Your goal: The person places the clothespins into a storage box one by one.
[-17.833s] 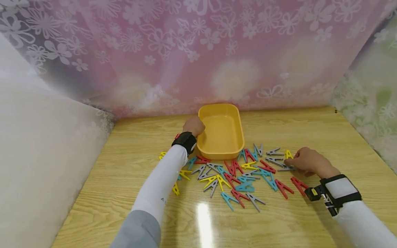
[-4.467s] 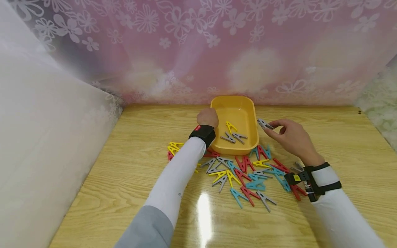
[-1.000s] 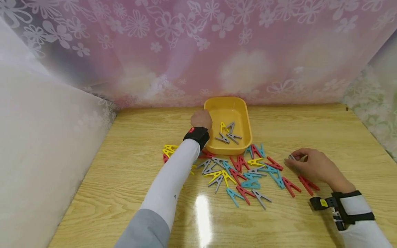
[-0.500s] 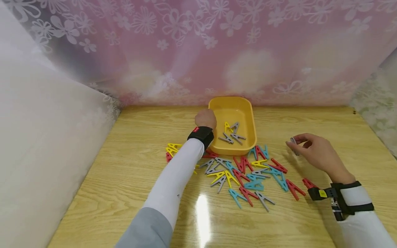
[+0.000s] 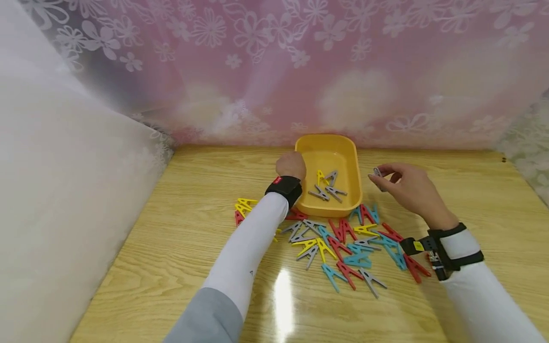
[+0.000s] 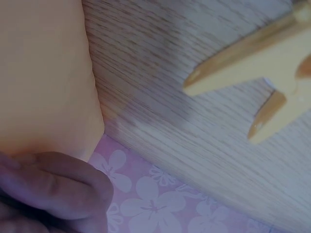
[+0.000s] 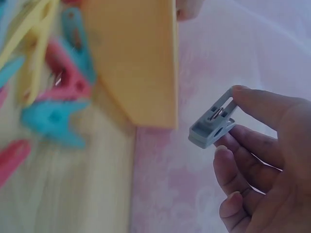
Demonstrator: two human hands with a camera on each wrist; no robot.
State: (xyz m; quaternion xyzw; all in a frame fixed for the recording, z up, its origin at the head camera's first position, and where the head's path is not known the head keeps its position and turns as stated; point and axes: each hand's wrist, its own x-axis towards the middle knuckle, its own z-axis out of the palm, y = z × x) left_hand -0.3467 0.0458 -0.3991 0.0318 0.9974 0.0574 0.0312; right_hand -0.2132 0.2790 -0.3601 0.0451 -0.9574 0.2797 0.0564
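My right hand (image 5: 407, 186) pinches a grey clothes peg (image 7: 214, 121) between thumb and fingers, just to the right of the yellow plastic tub (image 5: 358, 186). In the right wrist view the peg's handle end lies between the fingertips and its nose points to the tub. My left hand (image 5: 291, 165) grips the tub's left rim with curled fingers (image 6: 73, 182). Inside the tub lie one yellow peg (image 5: 320, 177) and several grey pegs (image 5: 336, 192). Red, blue, yellow and grey pegs are scattered over the wooden table in front of the tub, among them a front grey peg (image 5: 372, 282).
A few yellow pegs (image 5: 245, 202) and a red peg (image 5: 239, 218) lie left of the tub, partly behind the left forearm. A pink flowered cloth (image 5: 257, 95) hangs behind the wooden table (image 5: 193, 200). Red pegs (image 5: 415, 267) lie near the right wrist.
The tub has gained one yellow and several grey pegs since the oldest frame. Over the last second my right hand has carried a grey peg from the right towards the tub; my left hand stays.
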